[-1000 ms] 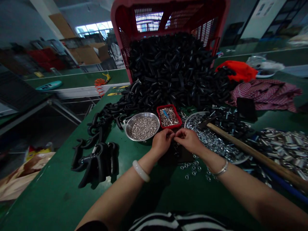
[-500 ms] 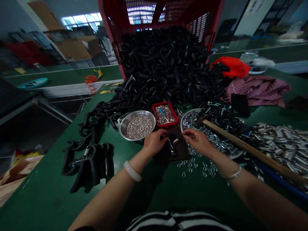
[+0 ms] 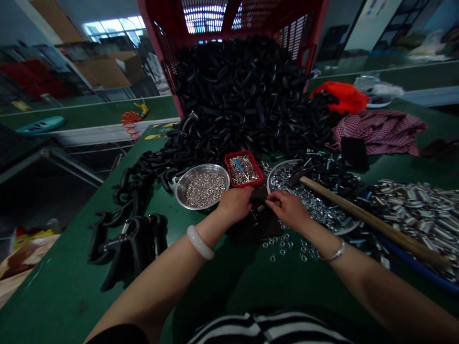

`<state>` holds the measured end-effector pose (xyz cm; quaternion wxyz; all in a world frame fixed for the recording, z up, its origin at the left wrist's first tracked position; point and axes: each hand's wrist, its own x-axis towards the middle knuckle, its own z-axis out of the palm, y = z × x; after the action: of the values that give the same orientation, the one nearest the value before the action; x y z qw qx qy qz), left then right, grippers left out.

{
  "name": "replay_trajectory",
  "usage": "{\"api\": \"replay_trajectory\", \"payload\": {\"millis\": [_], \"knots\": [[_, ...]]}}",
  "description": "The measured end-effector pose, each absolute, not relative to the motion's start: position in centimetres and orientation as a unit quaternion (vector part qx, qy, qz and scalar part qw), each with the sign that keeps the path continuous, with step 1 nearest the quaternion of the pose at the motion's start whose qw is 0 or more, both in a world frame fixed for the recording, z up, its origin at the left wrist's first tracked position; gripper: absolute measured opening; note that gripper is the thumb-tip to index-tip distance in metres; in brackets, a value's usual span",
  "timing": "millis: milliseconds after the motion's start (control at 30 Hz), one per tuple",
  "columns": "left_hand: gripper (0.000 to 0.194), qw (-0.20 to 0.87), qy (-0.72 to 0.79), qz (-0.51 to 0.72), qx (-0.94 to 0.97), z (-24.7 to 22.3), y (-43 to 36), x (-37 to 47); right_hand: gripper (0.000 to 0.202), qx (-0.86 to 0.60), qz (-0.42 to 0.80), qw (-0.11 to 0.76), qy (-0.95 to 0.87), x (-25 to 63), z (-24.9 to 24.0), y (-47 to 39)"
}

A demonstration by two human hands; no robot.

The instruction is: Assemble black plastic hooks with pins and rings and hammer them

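Observation:
My left hand [image 3: 234,205] is closed on a black part [image 3: 256,195] with small metal fittings, above a dark pad [image 3: 255,230] on the green table. Its fingertips are partly hidden behind the hand and the part. My right hand [image 3: 289,208] comes in from the other side, thumb and forefinger pinched together at the part's right end. Whatever sits between those fingertips is too small to make out. A steel bowl of small metal pieces [image 3: 202,185] stands left of the pad, and a red tray of pins [image 3: 244,168] behind it.
Black curved parts [image 3: 247,91] spill from a red crate [image 3: 158,43]. Several assembled black pieces [image 3: 134,246] lie at left. At right are a wooden-handled hammer [image 3: 344,200] across a dish of metal rings [image 3: 308,196], silver cylinders [image 3: 419,210] and a checked cloth [image 3: 380,131].
My hands have come closer together over the pad. The black part that lay on it is now raised between them, and my right fingers have moved left to its end.

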<state>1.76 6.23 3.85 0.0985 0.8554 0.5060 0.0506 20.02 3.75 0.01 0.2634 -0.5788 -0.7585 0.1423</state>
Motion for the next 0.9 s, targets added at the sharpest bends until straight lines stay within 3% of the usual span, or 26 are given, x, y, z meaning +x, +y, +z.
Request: {"api": "replay_trajectory", "payload": {"millis": [133,300,433,600,767,900], "knots": [[0.027,0.057,0.453,0.039,0.889,2.7,5.7,1.7,0.015,-0.589,0.122,0.232,-0.764,19.9,-0.1,3.8],[0.018,0.058,0.469,0.128,0.872,0.3,4.9,0.2,0.019,-0.597,0.043,0.154,-0.786,19.4,0.5,3.3],[0.034,0.040,0.452,0.153,0.878,-0.2,3.7,-0.5,0.022,-0.583,-0.039,0.079,-0.808,18.8,0.7,2.8],[0.071,0.042,0.444,0.176,0.878,0.0,2.4,-0.6,0.025,-0.551,-0.070,0.056,-0.830,18.7,-0.3,1.8],[0.071,0.062,0.436,0.165,0.882,-0.1,2.2,-0.6,0.039,-0.514,-0.126,0.014,-0.848,18.9,-0.2,0.5],[0.066,0.030,0.463,0.165,0.870,-0.6,1.1,-0.3,0.038,-0.492,-0.119,-0.002,-0.862,19.3,0.8,0.6]]}}
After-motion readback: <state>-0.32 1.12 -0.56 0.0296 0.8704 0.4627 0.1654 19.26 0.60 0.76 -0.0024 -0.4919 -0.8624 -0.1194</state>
